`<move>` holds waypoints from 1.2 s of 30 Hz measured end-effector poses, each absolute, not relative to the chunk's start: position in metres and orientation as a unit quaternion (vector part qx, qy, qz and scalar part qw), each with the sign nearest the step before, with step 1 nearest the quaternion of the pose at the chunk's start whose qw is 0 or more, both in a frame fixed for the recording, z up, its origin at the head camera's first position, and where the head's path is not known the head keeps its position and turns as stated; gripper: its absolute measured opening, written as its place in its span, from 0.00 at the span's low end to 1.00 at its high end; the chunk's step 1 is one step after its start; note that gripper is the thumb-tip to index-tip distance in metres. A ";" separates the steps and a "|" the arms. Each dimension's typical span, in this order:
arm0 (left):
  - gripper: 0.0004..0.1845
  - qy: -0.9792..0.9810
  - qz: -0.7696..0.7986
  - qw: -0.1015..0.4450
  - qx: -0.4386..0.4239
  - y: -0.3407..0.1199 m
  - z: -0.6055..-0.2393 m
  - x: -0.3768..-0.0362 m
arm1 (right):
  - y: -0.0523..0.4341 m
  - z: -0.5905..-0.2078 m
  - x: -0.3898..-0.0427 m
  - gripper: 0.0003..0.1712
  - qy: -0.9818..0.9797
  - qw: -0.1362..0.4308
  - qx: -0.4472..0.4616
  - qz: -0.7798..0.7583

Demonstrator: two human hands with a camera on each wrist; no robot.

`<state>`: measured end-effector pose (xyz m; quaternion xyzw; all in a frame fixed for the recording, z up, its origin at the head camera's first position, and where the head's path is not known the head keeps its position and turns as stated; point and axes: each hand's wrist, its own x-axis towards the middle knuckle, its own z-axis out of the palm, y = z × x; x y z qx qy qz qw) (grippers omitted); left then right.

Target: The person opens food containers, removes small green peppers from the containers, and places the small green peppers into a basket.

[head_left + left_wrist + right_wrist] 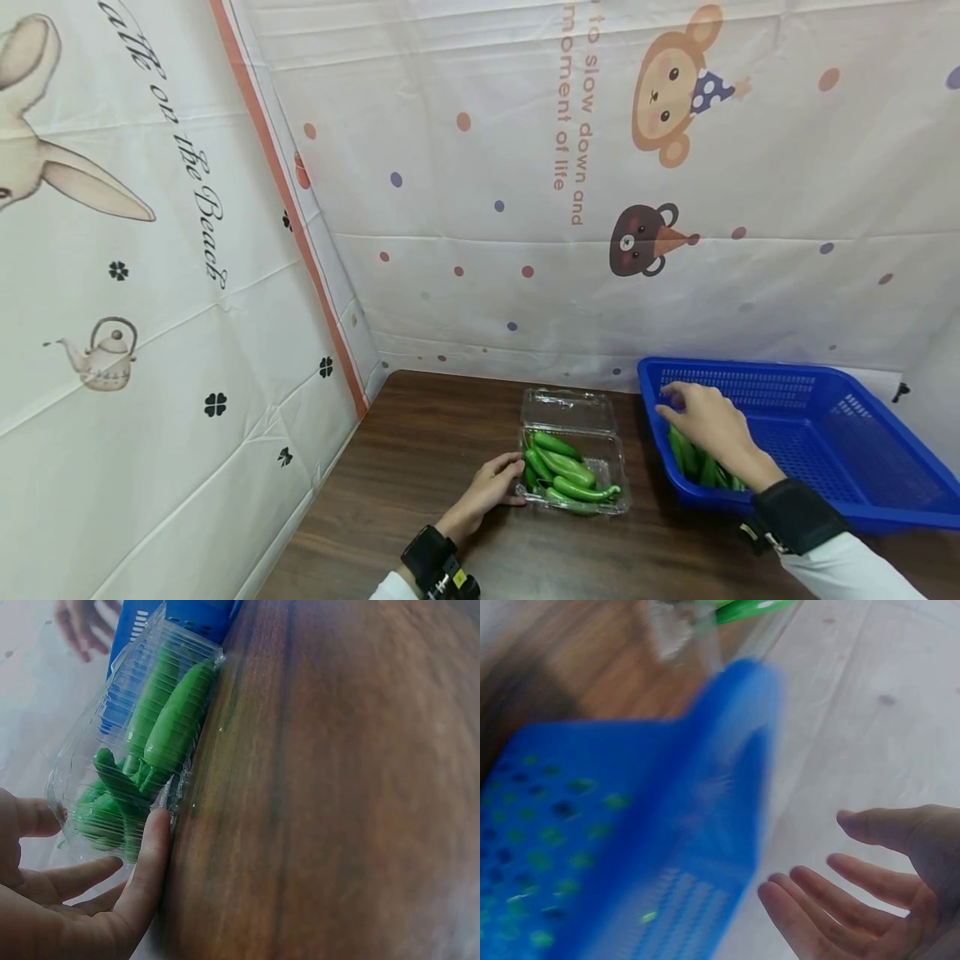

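I see a blue basket (787, 433) on the right of the counter (420, 433), its raised rim standing between a clear plastic box (618, 454) and the other peppers (681, 450) inside the basket; printed sheets (465, 192) hang behind and at the left; the right hand (708, 421), fingers apart and grasping nothing, hovers over the basket's left end, partly hiding those peppers; the left hand (487, 492) rests extended fingers against the box's left side, unclenched; the green peppers (566, 468) in the box are glossy, smooth and slender; most slant lengthwise from far left to near right; one near the front lies more crosswise, its thin curved end rightward; the box's lid (567, 410) opens away from me, toward the back sheet.
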<state>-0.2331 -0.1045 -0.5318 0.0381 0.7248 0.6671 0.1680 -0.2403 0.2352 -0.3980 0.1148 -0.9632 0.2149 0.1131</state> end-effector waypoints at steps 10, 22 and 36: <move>0.29 0.724 0.668 0.165 0.042 -0.105 -0.533 -0.231 | 0.181 -0.378 -0.240 0.23 -0.949 0.210 0.144 0.187; 0.28 0.720 0.673 0.164 0.042 -0.105 -0.534 -0.233 | 0.140 -0.405 -0.229 0.23 -0.942 0.129 0.202 0.233; 0.28 0.722 0.673 0.157 0.041 -0.103 -0.534 -0.235 | 0.128 -0.477 -0.223 0.17 -0.936 0.034 0.269 0.224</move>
